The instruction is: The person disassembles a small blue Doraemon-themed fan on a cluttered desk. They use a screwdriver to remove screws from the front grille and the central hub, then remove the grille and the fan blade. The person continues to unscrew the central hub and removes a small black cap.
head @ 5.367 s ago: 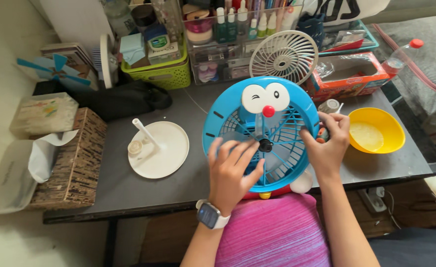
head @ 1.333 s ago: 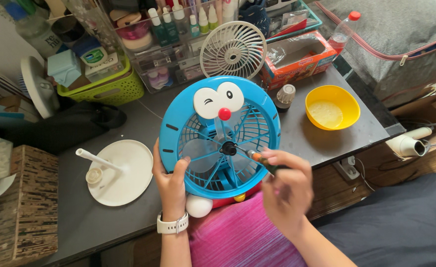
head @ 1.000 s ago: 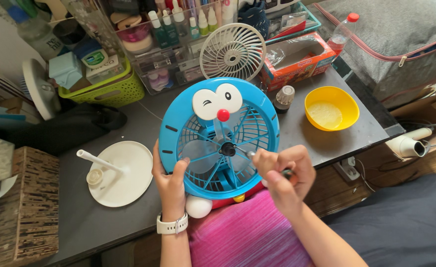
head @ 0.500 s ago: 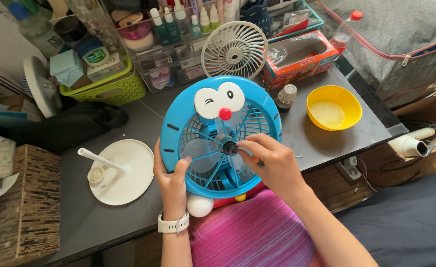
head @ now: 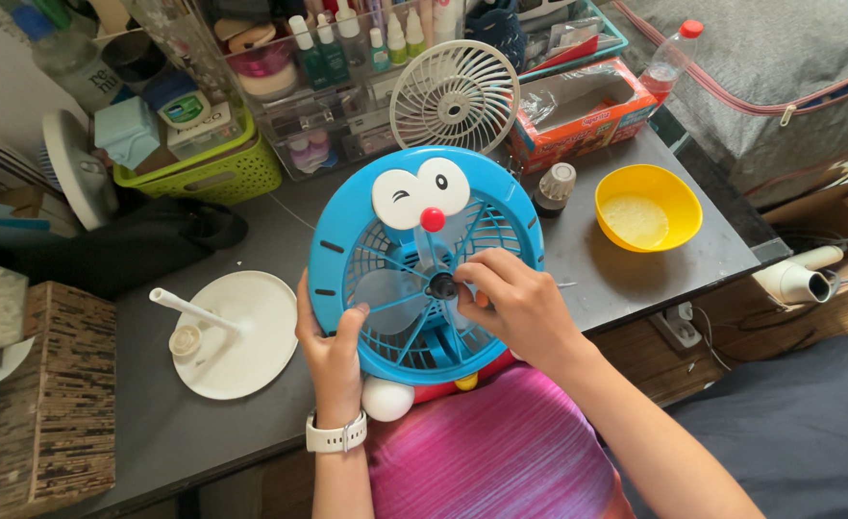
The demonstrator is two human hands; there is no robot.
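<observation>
Dark desk (head: 626,279), orange carton (head: 578,111) behind, hands on blue fan (head: 424,259)

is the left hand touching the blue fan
Touching. The head view shows the left hand gripping the blue fan at its lower left rim, fingers curled over the front grille.

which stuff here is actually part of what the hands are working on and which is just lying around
In use:
- blue cartoon fan, gripped at its rim by the left hand
- black hub cap, pinched by the right hand

Lying about:
- yellow bowl
- white round base
- small white fan
- green basket
- orange box
</observation>
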